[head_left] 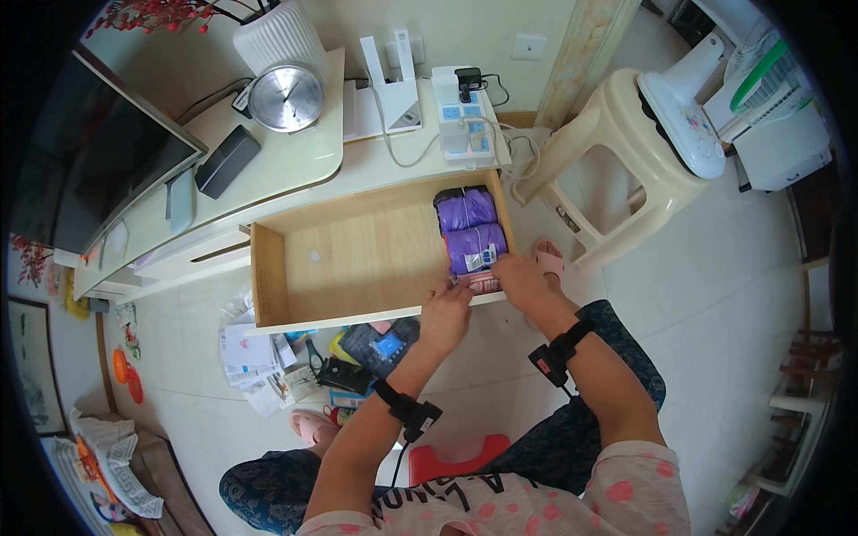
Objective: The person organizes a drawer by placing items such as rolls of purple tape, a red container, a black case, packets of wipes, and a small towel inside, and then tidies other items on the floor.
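A pulled-out wooden drawer [268, 271] lies before me under a white cabinet top. Two purple plastic-wrapped bundles [474, 249] sit one behind the other at its right end. In the front right corner, a small red and white packet [484, 283] lies against the nearer bundle. My left hand [447, 315] reaches over the drawer's front edge, its fingertips at the packet's left end. At the packet's right end is my right hand [523, 280], fingers curled; whether it pinches the packet is hidden.
The cabinet top holds a white router [395, 104], a power strip [462, 124] and a round dial clock or gauge [285, 98]. A beige plastic stool [623, 147] bears a fan base on the right. Papers [248, 352], scissors and pouches lie on the floor below the drawer.
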{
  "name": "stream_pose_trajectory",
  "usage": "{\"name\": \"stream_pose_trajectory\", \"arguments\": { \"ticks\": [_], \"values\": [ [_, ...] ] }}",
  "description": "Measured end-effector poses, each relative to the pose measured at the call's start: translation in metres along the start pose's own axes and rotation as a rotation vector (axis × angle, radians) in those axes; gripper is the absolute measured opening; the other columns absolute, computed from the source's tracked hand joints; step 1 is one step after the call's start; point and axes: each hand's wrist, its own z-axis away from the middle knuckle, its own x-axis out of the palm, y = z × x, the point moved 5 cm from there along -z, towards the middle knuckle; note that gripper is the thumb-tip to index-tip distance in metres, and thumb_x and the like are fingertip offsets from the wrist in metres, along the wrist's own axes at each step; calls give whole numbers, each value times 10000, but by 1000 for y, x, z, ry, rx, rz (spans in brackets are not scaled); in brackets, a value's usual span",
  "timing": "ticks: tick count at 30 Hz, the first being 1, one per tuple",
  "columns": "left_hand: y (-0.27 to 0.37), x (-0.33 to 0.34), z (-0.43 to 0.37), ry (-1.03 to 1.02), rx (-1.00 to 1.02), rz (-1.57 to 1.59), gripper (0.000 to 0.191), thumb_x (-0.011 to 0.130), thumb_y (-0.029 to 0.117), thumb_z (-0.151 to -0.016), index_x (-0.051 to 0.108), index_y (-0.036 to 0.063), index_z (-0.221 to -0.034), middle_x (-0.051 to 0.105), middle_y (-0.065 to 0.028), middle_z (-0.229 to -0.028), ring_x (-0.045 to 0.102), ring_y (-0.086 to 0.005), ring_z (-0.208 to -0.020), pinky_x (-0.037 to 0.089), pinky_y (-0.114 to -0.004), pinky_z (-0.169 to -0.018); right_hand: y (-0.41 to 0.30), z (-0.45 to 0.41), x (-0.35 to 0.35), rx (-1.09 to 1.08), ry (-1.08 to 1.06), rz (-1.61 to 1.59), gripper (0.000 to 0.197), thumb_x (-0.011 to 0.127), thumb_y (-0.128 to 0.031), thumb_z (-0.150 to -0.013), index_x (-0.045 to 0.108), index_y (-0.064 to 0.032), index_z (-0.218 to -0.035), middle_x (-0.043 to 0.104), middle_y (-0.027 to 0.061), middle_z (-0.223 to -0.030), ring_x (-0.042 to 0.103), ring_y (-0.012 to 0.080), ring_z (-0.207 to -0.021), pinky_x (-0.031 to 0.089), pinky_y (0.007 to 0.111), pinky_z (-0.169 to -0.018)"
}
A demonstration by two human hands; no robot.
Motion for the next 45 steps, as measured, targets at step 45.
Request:
{"name": "stream_pose_trajectory", "arguments": {
  "ticks": [45],
  "values": [
    [-183, -215, 179, 442, -1175, 1841, 196, 534, 110, -886, 542, 49, -1072, 650, -70, -992, 604, -146, -882, 471, -279, -774, -264, -252, 111, -263, -322, -273, 190, 722, -177, -721, 675, -36, -840, 675, 104, -816, 652, 224, -757, 510, 327, -685]
  ]
}}
